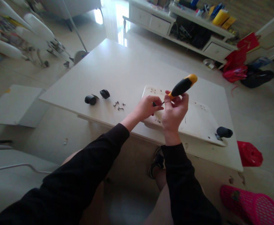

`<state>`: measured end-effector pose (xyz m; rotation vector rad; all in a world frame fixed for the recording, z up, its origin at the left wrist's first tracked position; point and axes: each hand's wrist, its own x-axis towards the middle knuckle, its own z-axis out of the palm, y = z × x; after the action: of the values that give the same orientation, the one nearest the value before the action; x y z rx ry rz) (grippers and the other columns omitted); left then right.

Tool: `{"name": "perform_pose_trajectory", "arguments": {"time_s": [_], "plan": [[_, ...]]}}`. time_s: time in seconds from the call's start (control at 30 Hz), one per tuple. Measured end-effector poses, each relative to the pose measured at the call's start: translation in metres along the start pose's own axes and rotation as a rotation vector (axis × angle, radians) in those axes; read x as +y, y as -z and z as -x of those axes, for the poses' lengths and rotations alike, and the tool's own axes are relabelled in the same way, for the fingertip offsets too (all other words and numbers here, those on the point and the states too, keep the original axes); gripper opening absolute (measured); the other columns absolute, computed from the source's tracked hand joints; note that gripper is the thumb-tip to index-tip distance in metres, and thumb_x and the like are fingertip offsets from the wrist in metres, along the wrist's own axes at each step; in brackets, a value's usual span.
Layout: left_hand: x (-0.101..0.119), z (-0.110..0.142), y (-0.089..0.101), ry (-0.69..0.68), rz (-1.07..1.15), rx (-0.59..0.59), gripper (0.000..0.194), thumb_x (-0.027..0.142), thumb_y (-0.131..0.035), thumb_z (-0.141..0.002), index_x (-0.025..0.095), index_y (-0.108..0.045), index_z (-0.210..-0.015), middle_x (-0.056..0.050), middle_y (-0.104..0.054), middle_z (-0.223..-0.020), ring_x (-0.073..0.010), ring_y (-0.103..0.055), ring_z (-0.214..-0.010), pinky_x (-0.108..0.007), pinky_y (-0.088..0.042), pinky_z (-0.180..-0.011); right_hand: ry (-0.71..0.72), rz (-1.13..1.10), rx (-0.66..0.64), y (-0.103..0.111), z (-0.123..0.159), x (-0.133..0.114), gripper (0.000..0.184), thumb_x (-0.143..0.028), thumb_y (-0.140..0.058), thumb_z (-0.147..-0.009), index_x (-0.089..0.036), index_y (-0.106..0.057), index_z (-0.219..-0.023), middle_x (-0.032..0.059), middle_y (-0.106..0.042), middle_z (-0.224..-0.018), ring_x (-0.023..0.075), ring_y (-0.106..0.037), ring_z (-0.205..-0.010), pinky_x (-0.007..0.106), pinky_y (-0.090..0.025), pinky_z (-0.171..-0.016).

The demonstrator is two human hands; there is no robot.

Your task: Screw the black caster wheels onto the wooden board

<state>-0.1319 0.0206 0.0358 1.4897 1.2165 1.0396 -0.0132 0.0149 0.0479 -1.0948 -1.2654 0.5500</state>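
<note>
White table (118, 70): 1 screwdriver (185, 84) slants over panel (195, 120); right hand (173, 115) clamps handle (180, 88), left hand (147, 106) pinches dark piece (154, 103) beside shaft (163, 102).

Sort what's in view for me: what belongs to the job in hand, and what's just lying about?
Likely job:
- black-and-yellow screwdriver
- small dark screws
- rounded black parts
- flat white panel

Lying about:
- pink perforated plastic basket
- black plastic bag

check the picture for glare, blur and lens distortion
Head view: bright glare on the glossy floor beyond the table; head view: pink mesh item looks stretched near the corner; head view: screws look small and soft, while the screwdriver reads clearer.
</note>
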Motion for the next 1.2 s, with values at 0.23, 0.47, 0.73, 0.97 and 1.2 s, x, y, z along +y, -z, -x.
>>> {"name": "perform_pose_trajectory", "arguments": {"time_s": [0.23, 0.47, 0.73, 0.97, 1.2], "plan": [[0.0062, 0.0006, 0.0028, 0.045, 0.016, -0.019, 0.010, 0.012, -0.071, -0.092, 0.013, -0.079, -0.087, -0.002, -0.074, -0.074, -0.0056, -0.057, -0.046, -0.020, -0.046, -0.048, -0.006, -0.013, -0.039, -0.0025, 0.0027, 0.0021, 0.030, -0.032, -0.072, -0.092, -0.028, -0.054, -0.116, 0.0013, -0.076, -0.117, 0.0137, -0.078, -0.097, 0.032, -0.065, -0.086], [0.0054, 0.0026, -0.0012, 0.053, -0.013, 0.072, 0.011, 0.016, -0.080, -0.087, 0.014, -0.074, -0.078, -0.003, -0.076, -0.078, -0.0050, -0.058, -0.048, -0.018, -0.044, -0.046, 0.030, 0.035, 0.018, -0.0023, 0.0010, 0.0046, 0.035, -0.033, -0.079, -0.088, -0.028, -0.052, -0.109, -0.0041, -0.067, -0.100, 0.0097, -0.072, -0.082, 0.027, -0.064, -0.075], [0.0025, 0.0013, 0.0076, 0.027, 0.000, -0.073, 0.013, 0.016, -0.069, -0.093, 0.014, -0.082, -0.091, -0.001, -0.074, -0.072, -0.0068, -0.060, -0.047, -0.020, -0.047, -0.050, 0.008, -0.008, -0.074, -0.0020, 0.0013, 0.0070, 0.030, -0.030, -0.068, -0.095, -0.028, -0.054, -0.123, 0.0015, -0.078, -0.112, 0.0153, -0.079, -0.103, 0.034, -0.067, -0.088], [0.0056, 0.0028, 0.0046, 0.065, -0.052, 0.058, 0.008, 0.016, -0.079, -0.086, 0.014, -0.075, -0.079, -0.002, -0.075, -0.075, -0.0067, -0.060, -0.049, -0.019, -0.045, -0.048, 0.035, 0.022, 0.010, -0.0039, 0.0019, 0.0043, 0.045, -0.028, -0.080, -0.085, -0.030, -0.054, -0.123, -0.0023, -0.069, -0.106, 0.0126, -0.075, -0.091, 0.029, -0.065, -0.077], [-0.0002, 0.0033, 0.0085, 0.027, 0.000, -0.013, 0.005, 0.016, -0.074, -0.090, 0.014, -0.078, -0.089, -0.006, -0.081, -0.091, -0.0059, -0.061, -0.051, -0.019, -0.046, -0.048, 0.033, 0.042, 0.016, -0.0018, 0.0000, 0.0019, 0.032, -0.023, -0.069, -0.091, -0.029, -0.056, -0.120, -0.0023, -0.072, -0.099, 0.0134, -0.075, -0.091, 0.034, -0.066, -0.088]]}}
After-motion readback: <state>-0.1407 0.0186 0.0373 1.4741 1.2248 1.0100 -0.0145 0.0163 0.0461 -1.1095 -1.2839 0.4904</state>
